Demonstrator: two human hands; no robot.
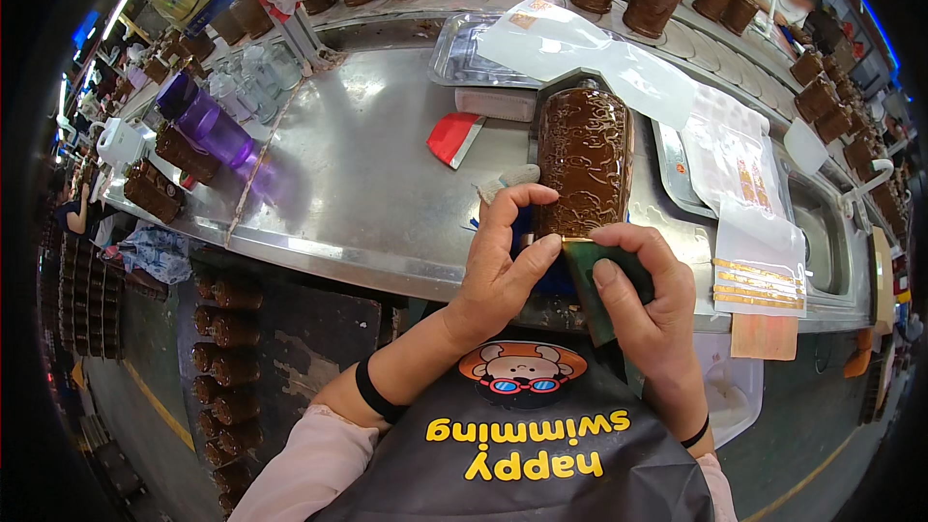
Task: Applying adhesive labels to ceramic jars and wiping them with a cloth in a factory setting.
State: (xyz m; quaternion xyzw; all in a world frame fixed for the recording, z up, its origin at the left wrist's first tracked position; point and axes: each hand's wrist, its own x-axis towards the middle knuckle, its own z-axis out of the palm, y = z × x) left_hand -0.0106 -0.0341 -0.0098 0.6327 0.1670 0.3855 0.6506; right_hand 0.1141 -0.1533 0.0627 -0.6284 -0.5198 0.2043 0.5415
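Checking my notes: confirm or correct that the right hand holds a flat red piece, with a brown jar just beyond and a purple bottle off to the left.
Not red: the head view shows the flat piece in the right hand is green. The brown jar and purple bottle are as stated.

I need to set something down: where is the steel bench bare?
The widest bare patch of steel bench lies between the purple bottle and the red piece. Crowded: around the brown jar, with left hand and right hand at its near end and a white sheet behind.
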